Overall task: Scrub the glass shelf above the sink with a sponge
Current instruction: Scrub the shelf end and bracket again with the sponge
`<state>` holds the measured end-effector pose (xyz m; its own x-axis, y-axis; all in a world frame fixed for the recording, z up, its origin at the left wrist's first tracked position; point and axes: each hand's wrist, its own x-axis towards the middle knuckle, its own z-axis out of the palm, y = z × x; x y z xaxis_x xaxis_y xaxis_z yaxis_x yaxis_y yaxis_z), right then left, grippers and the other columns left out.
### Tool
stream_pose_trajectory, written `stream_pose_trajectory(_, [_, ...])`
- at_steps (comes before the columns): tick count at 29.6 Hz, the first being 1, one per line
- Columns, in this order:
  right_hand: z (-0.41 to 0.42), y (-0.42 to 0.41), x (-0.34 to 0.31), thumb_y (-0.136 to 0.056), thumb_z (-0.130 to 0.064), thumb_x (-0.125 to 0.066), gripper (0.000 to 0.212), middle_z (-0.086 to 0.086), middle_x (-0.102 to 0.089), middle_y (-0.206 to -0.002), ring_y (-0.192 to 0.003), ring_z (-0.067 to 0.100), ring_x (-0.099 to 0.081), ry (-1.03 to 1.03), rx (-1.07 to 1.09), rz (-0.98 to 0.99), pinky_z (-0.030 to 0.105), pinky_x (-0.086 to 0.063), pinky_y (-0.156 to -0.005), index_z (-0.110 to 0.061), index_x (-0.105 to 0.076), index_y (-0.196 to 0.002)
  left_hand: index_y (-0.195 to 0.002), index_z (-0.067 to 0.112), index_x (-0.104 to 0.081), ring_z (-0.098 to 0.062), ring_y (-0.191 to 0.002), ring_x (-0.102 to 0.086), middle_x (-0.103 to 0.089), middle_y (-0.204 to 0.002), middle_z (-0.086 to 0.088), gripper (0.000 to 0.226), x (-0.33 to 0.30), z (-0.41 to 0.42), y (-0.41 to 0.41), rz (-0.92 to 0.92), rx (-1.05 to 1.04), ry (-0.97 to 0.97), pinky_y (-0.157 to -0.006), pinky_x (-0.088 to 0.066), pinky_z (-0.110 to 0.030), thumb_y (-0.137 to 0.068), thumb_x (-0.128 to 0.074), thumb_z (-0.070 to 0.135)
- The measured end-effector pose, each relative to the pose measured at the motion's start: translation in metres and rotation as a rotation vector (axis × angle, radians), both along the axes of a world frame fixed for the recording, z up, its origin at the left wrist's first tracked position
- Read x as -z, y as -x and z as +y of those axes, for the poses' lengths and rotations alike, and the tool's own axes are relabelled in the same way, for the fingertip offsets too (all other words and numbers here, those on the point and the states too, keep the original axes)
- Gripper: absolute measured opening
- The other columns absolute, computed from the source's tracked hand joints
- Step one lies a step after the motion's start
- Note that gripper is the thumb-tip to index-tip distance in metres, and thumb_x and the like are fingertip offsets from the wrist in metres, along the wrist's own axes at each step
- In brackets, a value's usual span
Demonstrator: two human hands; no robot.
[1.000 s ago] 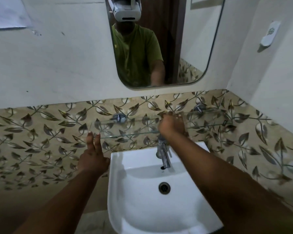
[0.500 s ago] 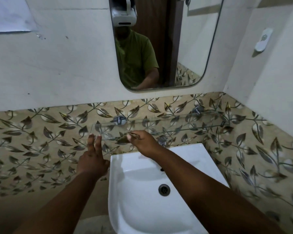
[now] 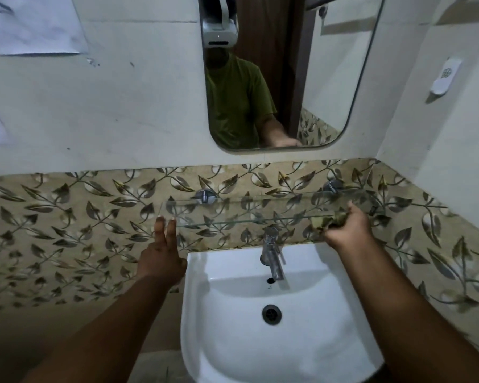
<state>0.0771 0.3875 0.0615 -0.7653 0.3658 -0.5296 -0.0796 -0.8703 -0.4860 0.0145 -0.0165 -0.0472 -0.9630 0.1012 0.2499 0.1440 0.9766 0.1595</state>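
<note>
Up front, the wall (image 3: 108,111) fills most of what I see, pale above and banded with leaf-patterned tiles (image 3: 67,222) lower down. Below the shelf the white sink (image 3: 310,341) juts out from the wall, its dark drain (image 3: 271,314) near the middle of the bowl. Above the shelf hangs the mirror (image 3: 329,78), showing my green shirt and one forearm.

Across the tiles, between mirror and sink, runs the glass shelf (image 3: 233,210), clear enough that the leaves show through it. Two round metal mounts hold it to the wall: one (image 3: 205,196) towards its left end, one (image 3: 333,186) towards its right.

My left hand (image 3: 161,258) lies flat and open against the tiles at the shelf's left end, fingers straight and together, the tips just touching the front corner of the glass; it grips nothing. My right hand (image 3: 346,230) is at the shelf's right part, curled round the sponge (image 3: 328,221), thumb up over the front edge. The sponge is a dull olive wad, pressed to the front edge of the glass; how much of it lies under the shelf I cannot tell.

Under the shelf, at the sink's back rim, stands the steel tap (image 3: 271,252), spout angled towards the bowl.
</note>
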Motion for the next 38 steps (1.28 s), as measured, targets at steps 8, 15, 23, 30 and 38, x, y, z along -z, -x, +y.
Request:
stream_pose_trajectory(8, [-0.136, 0.051, -0.043, -0.076, -0.085, -0.052, 0.096, 0.015, -0.047, -0.152, -0.136, 0.039, -0.046, 0.136, -0.175, -0.076, 0.062, -0.032, -0.115, -0.022, -0.047, -0.147, -0.148, 0.034, 0.025, -0.035, -0.098, -0.065, 0.027, -0.165, 0.0, 0.122, -0.002, 0.002, -0.003, 0.019, -0.017, -0.003, -0.072, -0.051, -0.04, -0.072, -0.07, 0.048])
stream_pose_trajectory(15, [-0.254, 0.075, -0.054, -0.075, -0.095, -0.039, 0.112, 0.012, -0.029, -0.166, -0.151, 0.037, -0.028, 0.322, -0.31, -0.118, 0.059, -0.015, -0.123, -0.023, -0.028, -0.16, -0.146, 0.04, 0.028, -0.034, -0.092, -0.065, 0.024, -0.167, 0.0, 0.123, -0.003, -0.001, -0.004, 0.011, -0.017, -0.001, -0.065, -0.045, -0.037, -0.073, -0.07, 0.045])
stream_pose_trajectory(23, [-0.21, 0.091, -0.036, -0.075, -0.09, -0.036, 0.117, 0.025, -0.013, -0.167, -0.154, 0.048, -0.008, 0.348, -0.473, -0.193, 0.058, 0.022, -0.117, -0.011, -0.021, -0.16, -0.151, 0.038, 0.023, -0.034, -0.095, -0.065, 0.024, -0.165, 0.005, 0.122, -0.007, -0.01, -0.002, -0.005, 0.02, 0.02, -0.074, -0.054, -0.04, -0.073, -0.071, 0.042])
stream_pose_trajectory(30, [-0.077, 0.05, -0.033, -0.06, -0.036, -0.091, 0.109, 0.025, -0.057, -0.137, -0.107, 0.04, -0.068, 0.25, -0.321, -0.233, 0.061, -0.058, -0.084, -0.015, -0.034, -0.151, -0.155, 0.028, 0.017, -0.036, -0.113, -0.062, 0.032, -0.164, 0.0, 0.12, -0.004, -0.005, -0.008, -0.019, -0.023, 0.003, -0.082, -0.055, -0.043, -0.077, -0.071, 0.045])
stream_pose_trajectory(38, [0.048, 0.03, -0.016, -0.081, -0.075, -0.058, 0.077, 0.018, -0.059, -0.141, -0.128, 0.043, -0.055, -0.068, -0.012, -0.168, 0.063, -0.035, -0.112, -0.021, -0.061, -0.136, -0.158, 0.025, 0.005, -0.044, -0.119, -0.059, 0.019, -0.168, -0.002, 0.114, 0.0, -0.004, -0.009, -0.009, -0.062, -0.092, -0.085, -0.054, -0.049, -0.077, -0.076, 0.036])
